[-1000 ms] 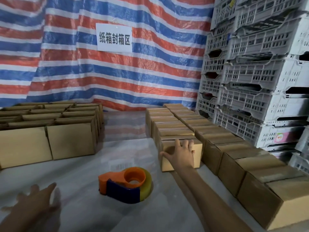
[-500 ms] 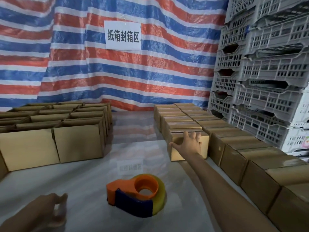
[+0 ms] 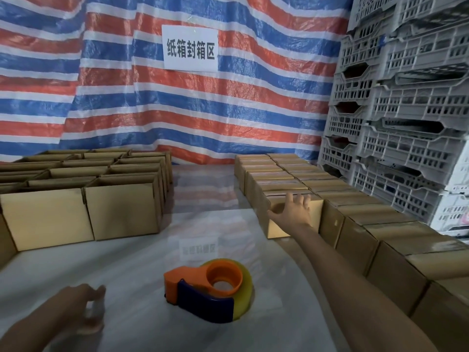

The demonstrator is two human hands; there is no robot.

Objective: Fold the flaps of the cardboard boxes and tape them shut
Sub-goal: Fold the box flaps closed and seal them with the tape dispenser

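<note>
A closed cardboard box [image 3: 314, 212] stands at the near end of the taped rows on the right. My right hand [image 3: 291, 212] lies flat against its front face and top edge, fingers spread. An orange and blue tape dispenser [image 3: 208, 288] with a yellowish roll lies on the white floor sheet in the middle. My left hand [image 3: 83, 311] hovers low at the bottom left, fingers loosely curled, holding nothing. A block of open boxes [image 3: 121, 212] with raised flaps stands at the left.
Rows of closed boxes [image 3: 380, 237] run along the right towards me. Stacked grey plastic crates [image 3: 406, 123] rise behind them. A striped tarp with a white sign [image 3: 190, 48] hangs at the back. White floor sheet [image 3: 203, 224] lies between the two box groups.
The view has shifted left and back a little. My right hand stays on the closed box. My left hand's fingers have curled in from a spread pose.
</note>
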